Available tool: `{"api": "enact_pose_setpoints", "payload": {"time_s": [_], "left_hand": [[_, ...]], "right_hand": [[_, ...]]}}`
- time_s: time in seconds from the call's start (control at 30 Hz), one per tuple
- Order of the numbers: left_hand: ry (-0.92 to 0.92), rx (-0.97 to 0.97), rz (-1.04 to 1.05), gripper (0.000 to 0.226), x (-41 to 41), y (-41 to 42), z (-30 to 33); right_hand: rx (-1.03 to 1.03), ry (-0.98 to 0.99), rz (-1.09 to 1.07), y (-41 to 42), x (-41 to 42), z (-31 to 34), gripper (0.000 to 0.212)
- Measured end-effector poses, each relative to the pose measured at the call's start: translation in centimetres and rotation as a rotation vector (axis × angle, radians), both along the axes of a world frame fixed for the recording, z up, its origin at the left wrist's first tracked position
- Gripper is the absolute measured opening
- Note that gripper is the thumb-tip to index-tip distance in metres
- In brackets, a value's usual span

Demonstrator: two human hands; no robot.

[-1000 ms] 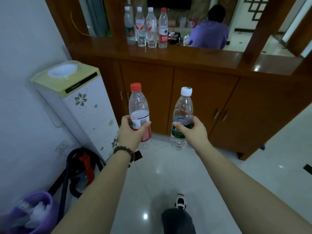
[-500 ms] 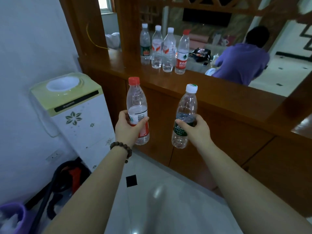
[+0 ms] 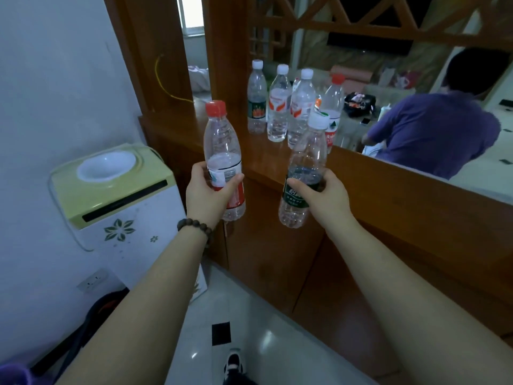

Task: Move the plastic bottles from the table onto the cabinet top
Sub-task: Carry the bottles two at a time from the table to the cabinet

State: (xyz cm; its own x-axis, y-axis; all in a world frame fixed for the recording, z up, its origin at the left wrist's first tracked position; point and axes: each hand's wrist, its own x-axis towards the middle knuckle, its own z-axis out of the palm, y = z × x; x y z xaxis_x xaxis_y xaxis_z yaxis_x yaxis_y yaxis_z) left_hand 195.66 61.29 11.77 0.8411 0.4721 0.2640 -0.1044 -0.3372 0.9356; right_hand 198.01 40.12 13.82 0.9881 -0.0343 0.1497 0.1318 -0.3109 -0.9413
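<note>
Left grip (image 3: 206,194) clenched round the label band of a clear, red-capped plastic bottle (image 3: 223,159); right grip (image 3: 323,194) round a clear, white-capped, green-labelled one (image 3: 304,176). Both held upright in air before the wooden cabinet top (image 3: 388,176). Judged light, thin-walled, crushable: hold mid-body, gently.

Red cap (image 3: 215,108) and red label on one clear bottle (image 3: 223,159). The other bottle (image 3: 302,179) has a white cap with a dark green label. Water dispenser (image 3: 122,201) is pale yellow with green flowers.

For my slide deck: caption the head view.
Left hand and right hand carry plastic bottles toward four on the cabinet top.
</note>
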Motion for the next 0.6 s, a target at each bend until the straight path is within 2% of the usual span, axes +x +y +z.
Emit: {"api": "enact_pose_setpoints", "payload": {"time_s": [0.2,0.4,0.6], "left_hand": [[-0.034,0.03,-0.049,0.059,8.6,2.3,0.9],[-0.037,0.051,-0.079,0.062,17.8,5.0,1.5],[-0.023,0.095,-0.13,0.063,24.0,5.6,1.2]], "right_hand": [[0.042,-0.05,0.007,3.3,8.3,0.9,0.043],[0.028,-0.064,-0.022,6.9,16.4,1.1,0.053],[-0.036,-0.076,-0.036,9.0,21.1,0.2,0.052]]}}
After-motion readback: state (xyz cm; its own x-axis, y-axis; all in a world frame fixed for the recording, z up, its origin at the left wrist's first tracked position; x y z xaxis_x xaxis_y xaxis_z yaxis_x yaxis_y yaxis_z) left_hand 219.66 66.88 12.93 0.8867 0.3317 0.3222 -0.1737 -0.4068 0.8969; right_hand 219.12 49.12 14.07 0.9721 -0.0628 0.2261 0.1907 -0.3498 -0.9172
